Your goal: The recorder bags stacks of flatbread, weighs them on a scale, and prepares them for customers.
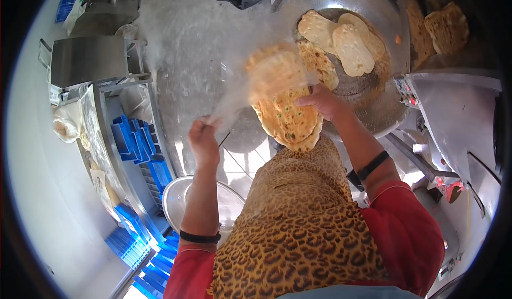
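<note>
My right hand point(326, 103) grips a stack of golden-brown flatbreads point(286, 119) by its right edge, with green flecks on the top one. My left hand point(205, 137) is closed on a corner of a thin clear plastic bag point(236, 91). The plastic stretches across from that hand and covers the upper part of the stack, where it is blurred. Just beyond the breads, a large perforated metal pan point(390, 115) holds several more flatbreads point(352, 50), some pale and some browned.
At the far right lies another browned flatbread point(447, 29). A steel-framed table point(154, 119) with blue plastic baskets point(138, 139) stands on the left. Near my left forearm is a round metal bowl point(170, 195). A steel cabinet surface point(448, 107) is at the right.
</note>
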Demonstrator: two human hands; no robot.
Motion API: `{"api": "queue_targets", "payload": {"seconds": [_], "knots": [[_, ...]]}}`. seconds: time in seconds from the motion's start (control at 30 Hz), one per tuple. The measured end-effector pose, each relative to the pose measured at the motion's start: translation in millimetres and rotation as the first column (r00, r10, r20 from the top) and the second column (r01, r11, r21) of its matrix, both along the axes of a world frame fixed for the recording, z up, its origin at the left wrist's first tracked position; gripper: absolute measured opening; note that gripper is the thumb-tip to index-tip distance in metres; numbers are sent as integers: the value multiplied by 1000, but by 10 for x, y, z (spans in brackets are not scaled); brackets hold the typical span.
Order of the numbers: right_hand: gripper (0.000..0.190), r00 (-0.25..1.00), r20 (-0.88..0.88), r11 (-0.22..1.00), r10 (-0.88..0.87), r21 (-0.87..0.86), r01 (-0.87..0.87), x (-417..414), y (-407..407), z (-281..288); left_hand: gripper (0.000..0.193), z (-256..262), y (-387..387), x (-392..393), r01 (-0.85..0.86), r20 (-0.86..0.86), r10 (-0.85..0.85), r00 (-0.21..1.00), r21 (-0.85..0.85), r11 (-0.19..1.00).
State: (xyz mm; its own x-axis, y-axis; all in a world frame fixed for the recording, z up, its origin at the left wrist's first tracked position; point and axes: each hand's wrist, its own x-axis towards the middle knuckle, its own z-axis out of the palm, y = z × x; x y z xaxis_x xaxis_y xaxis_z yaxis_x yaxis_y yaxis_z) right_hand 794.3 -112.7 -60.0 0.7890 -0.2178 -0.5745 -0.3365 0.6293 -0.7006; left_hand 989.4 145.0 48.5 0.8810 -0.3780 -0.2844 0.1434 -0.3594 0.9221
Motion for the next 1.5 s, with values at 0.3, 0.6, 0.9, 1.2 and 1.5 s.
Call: {"api": "queue_targets", "payload": {"seconds": [0.3,0.6,0.9,1.2,1.5], "knots": [[71,963,188,841,-192,538,62,-40,130,143,8,-130,-174,-42,123,656,-543,524,573,810],[67,997,1,993,-79,83,78,45,88,-1,19,-118,-212,122,428,338,-557,759,386,817],[60,997,52,965,-53,-254,64,184,66,490,23,866,-969,-1019,891,217,-965,148,394,225],[41,940,52,894,-336,-295,336,-574,-293,1179,35,1575,-951,-275,222,-459,-468,755,-493,841],[23,862,304,49,-406,-934,353,-1331,-424,1347,31,2000,-985,-224,253,-375,-707,599,-749,613]]}}
